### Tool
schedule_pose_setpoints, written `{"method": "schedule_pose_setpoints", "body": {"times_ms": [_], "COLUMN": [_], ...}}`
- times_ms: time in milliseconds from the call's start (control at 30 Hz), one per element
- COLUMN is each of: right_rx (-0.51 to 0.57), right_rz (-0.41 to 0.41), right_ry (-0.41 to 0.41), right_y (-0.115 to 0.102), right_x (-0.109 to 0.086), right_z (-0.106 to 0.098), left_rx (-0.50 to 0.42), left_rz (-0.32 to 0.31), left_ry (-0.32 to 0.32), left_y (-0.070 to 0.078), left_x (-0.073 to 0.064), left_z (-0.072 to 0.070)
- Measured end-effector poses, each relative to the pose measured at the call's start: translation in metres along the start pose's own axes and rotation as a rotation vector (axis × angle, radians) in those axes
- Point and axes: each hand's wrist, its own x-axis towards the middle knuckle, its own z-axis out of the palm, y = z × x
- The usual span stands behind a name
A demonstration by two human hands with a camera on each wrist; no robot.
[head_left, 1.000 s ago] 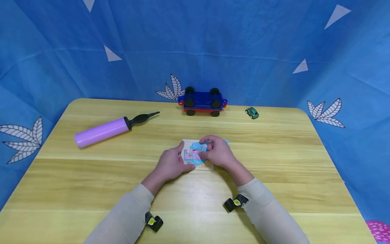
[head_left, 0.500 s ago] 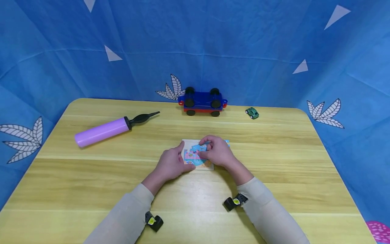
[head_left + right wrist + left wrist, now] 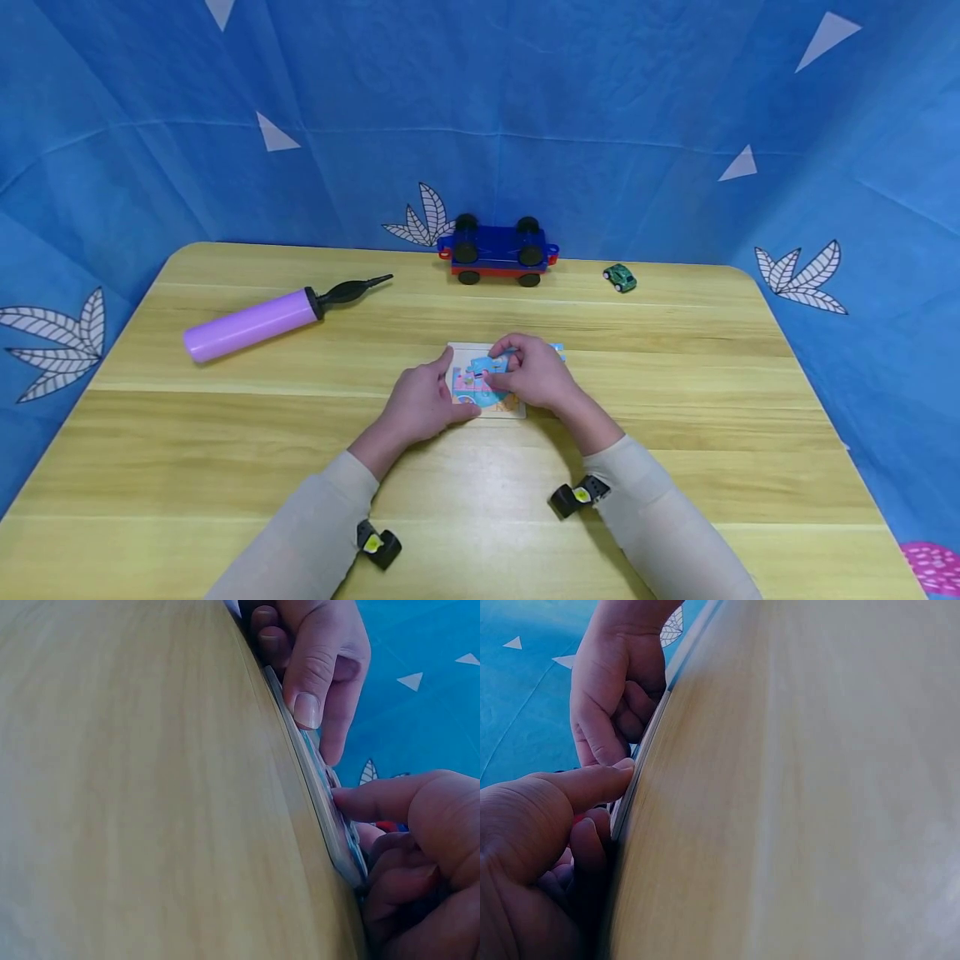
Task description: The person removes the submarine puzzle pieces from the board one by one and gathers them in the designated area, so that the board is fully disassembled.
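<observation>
A small jigsaw puzzle board (image 3: 460, 357) with a pale border lies mid-table, with pink and blue picture pieces inside. My left hand (image 3: 420, 404) holds its left side, thumb along the near edge and forefinger up at the far left corner. From the right, my right hand (image 3: 542, 375) pinches a blue puzzle piece (image 3: 486, 365) between thumb and forefinger, low over the picture. That hand covers the board's right part. In the right wrist view the board (image 3: 315, 795) shows edge-on, with the right thumb close against its pieces.
Another blue piece (image 3: 558, 348) pokes out beyond the right hand. A purple hand pump (image 3: 255, 325) with a black nozzle lies at the left. Along the back stand a blue and red toy wagon (image 3: 498, 250) and a small green toy car (image 3: 620, 277), before a blue cloth.
The blue piece under the right fingers has shifted and turned slightly, and the right thumb has slid a little left. The left hand stays put.
</observation>
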Motion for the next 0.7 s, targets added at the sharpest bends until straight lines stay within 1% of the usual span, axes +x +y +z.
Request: {"method": "schedule_pose_setpoints", "body": {"times_ms": [233,333,567,700], "right_rx": [-0.003,0.012,0.061,0.07], "right_rz": [-0.002,-0.005,-0.057,-0.082], "right_ry": [0.002,0.006,0.018,0.047], "right_y": [0.001,0.002,0.003,0.004], "right_x": [0.0,-0.002,-0.009,-0.013], "right_z": [0.0,0.0,-0.001,-0.001], "left_rx": [-0.005,-0.009,-0.023,-0.016], "left_rz": [-0.005,-0.01,-0.035,-0.027], "left_ry": [-0.001,-0.006,-0.014,-0.012], "left_y": [0.002,0.002,0.003,0.003], "left_x": [-0.001,0.0,-0.001,-0.001], "left_z": [-0.001,0.0,-0.001,-0.001]}}
